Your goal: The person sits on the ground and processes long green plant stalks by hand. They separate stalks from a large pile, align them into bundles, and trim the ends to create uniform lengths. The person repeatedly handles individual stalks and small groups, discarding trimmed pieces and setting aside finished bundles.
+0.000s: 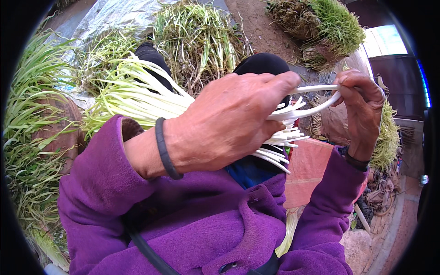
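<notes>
A bundle of pale leafy stalks (147, 103), resembling blanched garlic greens, lies across my lap with its yellow-green leaves to the left. Its white stem ends (280, 137) stick out to the right, beneath and beyond my left hand (223, 118). That hand is closed around white stalks, though its palm and most of its fingers are hidden. My right hand (361, 94) is raised at the right, pinching a white stalk (323, 107) between thumb and fingers. The stalk bends in a narrow loop between the two hands.
Long green leaves (34, 113) crowd the left side. Ahead, a heap of withered greens (199, 41) lies near plastic sheeting (113, 17). A bundle of grassy greens (338, 27) rests at the far right. Reddish fabric (304, 168) lies below my right hand.
</notes>
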Demonstrator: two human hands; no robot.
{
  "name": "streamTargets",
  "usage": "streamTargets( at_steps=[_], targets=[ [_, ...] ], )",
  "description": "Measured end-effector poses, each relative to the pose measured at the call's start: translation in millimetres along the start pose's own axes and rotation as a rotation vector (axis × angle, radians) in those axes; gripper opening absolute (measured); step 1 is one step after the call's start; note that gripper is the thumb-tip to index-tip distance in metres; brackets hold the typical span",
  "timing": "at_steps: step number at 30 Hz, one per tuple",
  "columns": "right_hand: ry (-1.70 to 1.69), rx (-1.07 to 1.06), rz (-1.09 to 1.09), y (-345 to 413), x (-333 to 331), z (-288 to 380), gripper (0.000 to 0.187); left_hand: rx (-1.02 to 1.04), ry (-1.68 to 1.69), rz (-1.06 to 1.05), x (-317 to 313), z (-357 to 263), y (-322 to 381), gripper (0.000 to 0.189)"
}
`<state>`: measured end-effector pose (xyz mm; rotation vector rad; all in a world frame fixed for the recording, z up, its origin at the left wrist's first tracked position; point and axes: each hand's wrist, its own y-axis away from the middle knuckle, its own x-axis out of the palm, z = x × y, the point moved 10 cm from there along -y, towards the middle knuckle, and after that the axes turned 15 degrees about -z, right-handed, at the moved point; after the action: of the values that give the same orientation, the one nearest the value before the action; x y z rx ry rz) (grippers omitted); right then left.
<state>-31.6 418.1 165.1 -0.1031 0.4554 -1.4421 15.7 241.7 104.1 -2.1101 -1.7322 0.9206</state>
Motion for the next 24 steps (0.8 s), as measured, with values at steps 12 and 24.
streamTargets(
  at_steps=[12,24],
  targets=[
    [-0.147,0.071,-0.029,13,2,-10,0.049,-0.540,0.610,0.230,21,15,-6,0.021],
    [-0.184,0.105,-0.051,22,-2,-11,0.057,-0.384,0.281,0.143,13,21,-1,0.017]
  ],
)
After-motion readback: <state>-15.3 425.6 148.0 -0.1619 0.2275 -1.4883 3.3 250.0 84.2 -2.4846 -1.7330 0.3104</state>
